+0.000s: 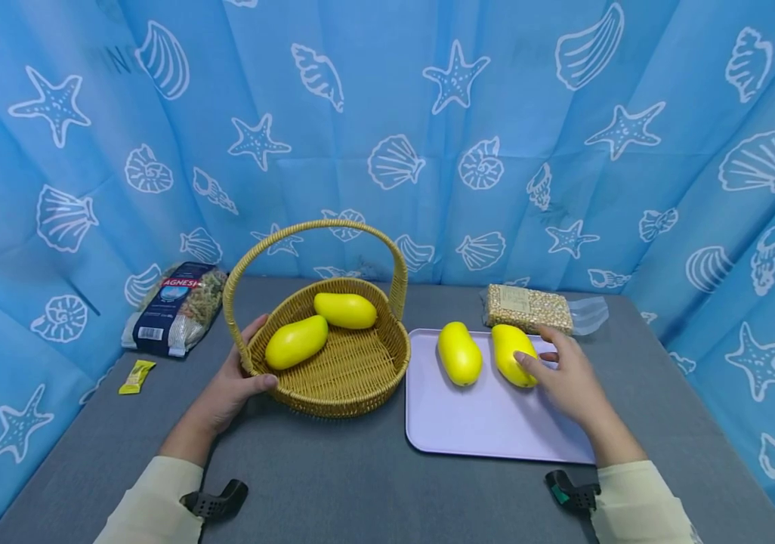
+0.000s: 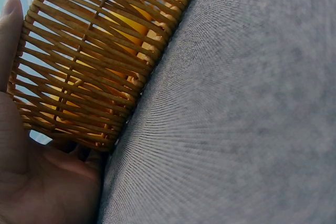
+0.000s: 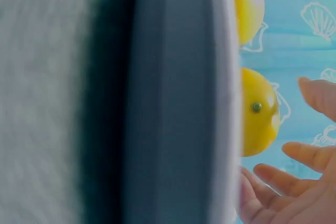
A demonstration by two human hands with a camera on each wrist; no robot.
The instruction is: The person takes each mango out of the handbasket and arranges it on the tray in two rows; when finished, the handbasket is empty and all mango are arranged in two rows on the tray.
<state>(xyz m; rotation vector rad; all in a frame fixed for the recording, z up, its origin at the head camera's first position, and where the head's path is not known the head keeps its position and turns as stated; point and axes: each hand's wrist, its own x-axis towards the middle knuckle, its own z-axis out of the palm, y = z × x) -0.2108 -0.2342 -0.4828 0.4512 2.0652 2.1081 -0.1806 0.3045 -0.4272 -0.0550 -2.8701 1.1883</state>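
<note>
A woven basket point(image 1: 340, 385) with a tall arched handle stands on the left, two yellow mangoes point(image 1: 296, 343) lying inside it. My left hand point(image 1: 227, 389) grips its left side, thumb over the rim; the left wrist view shows that hand point(image 2: 47, 182) against the wicker wall point(image 2: 89, 61). On the lilac tray point(image 1: 483, 431) lie two more mangoes, a left one point(image 1: 459, 353) and a right one point(image 1: 511, 355). My right hand point(image 1: 567, 378) is beside the right mango, thumb overlapping it in the head view. Seen from the right wrist, the spread fingers point(image 3: 304, 156) stand apart from that mango point(image 3: 257, 129).
A pasta bag point(image 1: 177, 306) lies at the back left, with a small yellow packet point(image 1: 136, 376) in front of it. Behind the tray is a clear pack of beige grains point(image 1: 529, 307). A blue shell-patterned curtain point(image 1: 387, 113) borders the grey table point(image 1: 360, 491).
</note>
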